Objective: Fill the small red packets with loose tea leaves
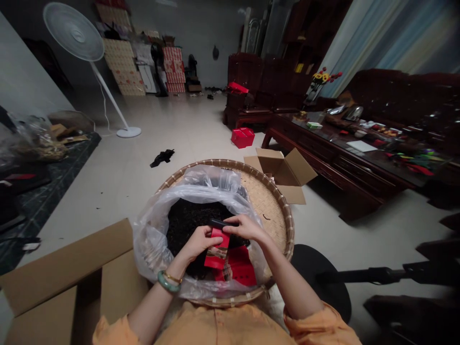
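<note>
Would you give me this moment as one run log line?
left hand: holding red packet | right hand: holding black item | below: dark loose tea, plastic bag, woven bamboo tray

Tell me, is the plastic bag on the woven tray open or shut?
Open: the plastic bag spreads wide, showing dark loose material inside.

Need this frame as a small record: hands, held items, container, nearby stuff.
left hand: holds red packet
right hand: pinches dark strip above the packet
container: clear plastic bag of dark loose leaves
under bag: round woven tray
nearby: more red packets, open cardboard box
</note>
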The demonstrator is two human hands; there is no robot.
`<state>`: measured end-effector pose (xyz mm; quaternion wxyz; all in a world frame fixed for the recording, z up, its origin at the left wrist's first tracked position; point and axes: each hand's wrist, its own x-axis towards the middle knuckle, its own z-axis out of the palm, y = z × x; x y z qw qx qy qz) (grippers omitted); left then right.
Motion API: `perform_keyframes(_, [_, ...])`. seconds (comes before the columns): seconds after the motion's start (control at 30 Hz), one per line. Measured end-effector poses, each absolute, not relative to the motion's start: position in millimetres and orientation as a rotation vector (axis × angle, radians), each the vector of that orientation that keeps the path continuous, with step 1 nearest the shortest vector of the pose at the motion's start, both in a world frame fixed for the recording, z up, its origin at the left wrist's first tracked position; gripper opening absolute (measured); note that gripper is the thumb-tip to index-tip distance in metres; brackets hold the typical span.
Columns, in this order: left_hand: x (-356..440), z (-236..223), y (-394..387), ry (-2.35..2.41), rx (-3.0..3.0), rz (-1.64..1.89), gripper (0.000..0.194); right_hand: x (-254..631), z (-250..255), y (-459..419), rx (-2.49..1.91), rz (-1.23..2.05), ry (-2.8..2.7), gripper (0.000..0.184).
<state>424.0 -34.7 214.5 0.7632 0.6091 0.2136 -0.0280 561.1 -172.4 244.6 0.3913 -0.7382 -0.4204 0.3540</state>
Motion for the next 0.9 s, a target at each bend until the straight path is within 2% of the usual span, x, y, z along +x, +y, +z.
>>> perform_keyframes(0.9, [421.6,209.2,-28.9,0.468,1.288,-0.049,0.033,553.8,237.8,-168.5,-1.858,0.878,-0.993,0.033])
